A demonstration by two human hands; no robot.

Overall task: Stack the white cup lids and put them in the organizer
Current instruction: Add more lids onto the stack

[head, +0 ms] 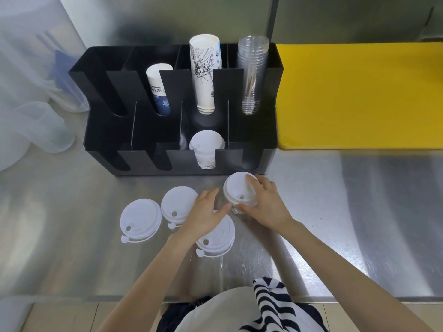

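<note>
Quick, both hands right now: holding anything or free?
Left hand: open, fingers spread above the lids on the counter, gripping nothing.
Right hand: closed around a small stack of white lids.

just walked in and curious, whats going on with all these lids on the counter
A person is gathering white cup lids on a steel counter. The right hand grips a lid just in front of the black organizer. The left hand rests over another lid, and two more lids lie loose to its left. One stack of lids already sits in a front slot.
</note>
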